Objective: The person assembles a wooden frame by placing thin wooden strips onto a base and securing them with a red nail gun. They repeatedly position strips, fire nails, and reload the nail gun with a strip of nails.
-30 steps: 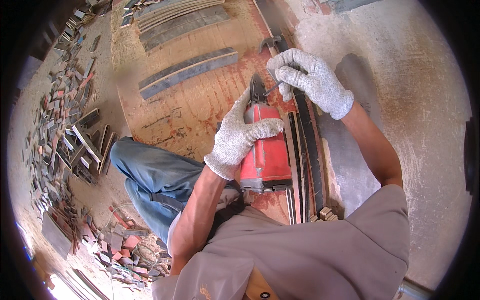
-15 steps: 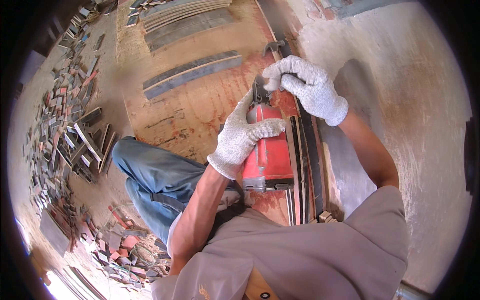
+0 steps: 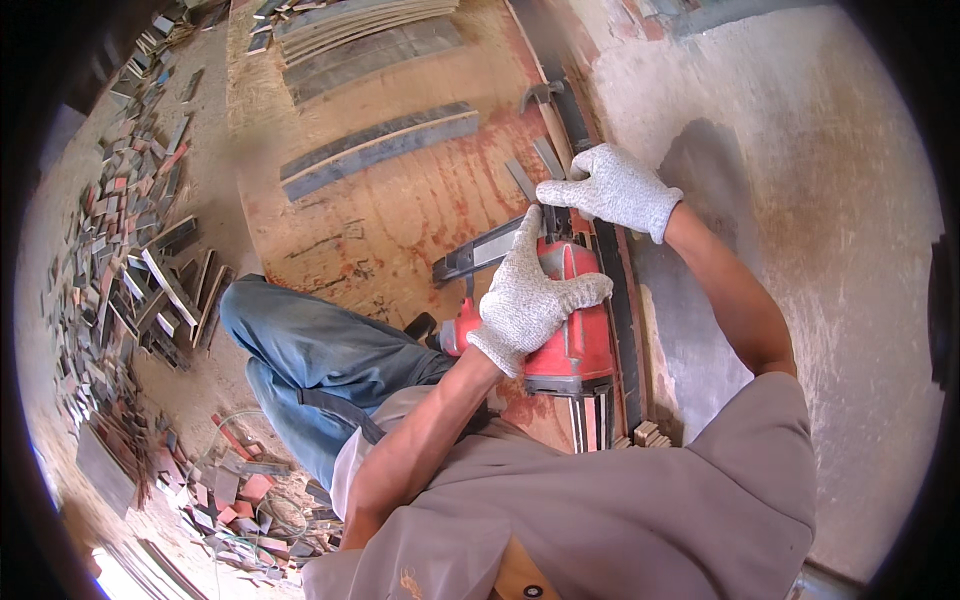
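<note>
My gloved left hand (image 3: 530, 305) wraps over the body of a red nail gun (image 3: 588, 335), thumb across its top and a finger stretched toward its nose. The gun's long dark magazine (image 3: 485, 250) sticks out to the left. At the nose, my gloved right hand (image 3: 620, 192) has its thumb stretched out and apart from the index finger; the other fingertips are hidden. Just beyond lie two short grey strips (image 3: 520, 180). A claw hammer (image 3: 543, 96) rests on the board, its wooden handle running toward my right hand.
A faced wooden strip (image 3: 380, 150) lies on the stained plywood (image 3: 390, 225), with stacked strips (image 3: 370, 28) farther off. Scattered wood offcuts (image 3: 120, 220) cover the floor at left. A long dark strip (image 3: 625, 340) runs beside the grey concrete surface (image 3: 820, 250) at right.
The nail gun has turned and moved right in my left hand, bringing its magazine into sight. My right hand has lowered slightly, its thumb and index finger spreading. The grey strips now show.
</note>
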`<state>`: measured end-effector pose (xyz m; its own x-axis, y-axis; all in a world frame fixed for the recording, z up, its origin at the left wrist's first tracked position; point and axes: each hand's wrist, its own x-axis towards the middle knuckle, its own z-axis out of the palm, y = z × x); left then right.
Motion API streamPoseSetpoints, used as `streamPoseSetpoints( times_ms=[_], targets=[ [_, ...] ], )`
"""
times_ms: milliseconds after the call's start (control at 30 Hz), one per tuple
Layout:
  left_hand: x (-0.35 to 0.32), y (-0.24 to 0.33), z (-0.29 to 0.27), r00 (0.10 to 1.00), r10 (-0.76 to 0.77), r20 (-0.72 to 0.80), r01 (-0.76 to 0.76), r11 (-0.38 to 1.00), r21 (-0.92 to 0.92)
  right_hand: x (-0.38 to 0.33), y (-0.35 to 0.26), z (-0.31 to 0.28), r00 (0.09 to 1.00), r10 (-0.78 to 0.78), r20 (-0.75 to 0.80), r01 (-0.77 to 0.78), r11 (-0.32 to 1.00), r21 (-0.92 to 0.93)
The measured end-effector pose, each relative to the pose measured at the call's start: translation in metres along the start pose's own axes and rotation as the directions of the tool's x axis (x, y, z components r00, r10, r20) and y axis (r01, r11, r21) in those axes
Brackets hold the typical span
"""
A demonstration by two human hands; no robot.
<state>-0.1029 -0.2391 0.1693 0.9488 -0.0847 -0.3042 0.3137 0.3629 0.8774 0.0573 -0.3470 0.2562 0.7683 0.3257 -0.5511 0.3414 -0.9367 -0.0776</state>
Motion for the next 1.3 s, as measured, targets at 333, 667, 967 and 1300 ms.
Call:
streamPoseSetpoints(
  times_ms=[333,667,967,1300],
  targets=[
    [-0.001,-0.018,0.010,1.000,-0.004,0.022,0.002,0.995,0.096,-0.004,0.020,0.012,0.995,0.003,-0.101,0.032,0.938,0.346],
    [-0.003,-0.012,0.012,0.999,0.006,0.044,-0.008,1.000,0.026,-0.014,0.027,0.039,0.993,0.095,0.075,-0.121,0.769,0.628],
    [-0.004,0.003,0.001,0.998,-0.010,0.066,0.009,1.000,0.010,-0.010,0.027,0.055,0.994,0.055,-0.095,0.021,0.758,0.652],
    [-0.001,0.002,-0.002,0.996,0.068,0.061,-0.065,0.997,-0.039,-0.006,0.013,0.049,0.998,0.051,-0.048,-0.005,0.740,0.673]
  ],
)
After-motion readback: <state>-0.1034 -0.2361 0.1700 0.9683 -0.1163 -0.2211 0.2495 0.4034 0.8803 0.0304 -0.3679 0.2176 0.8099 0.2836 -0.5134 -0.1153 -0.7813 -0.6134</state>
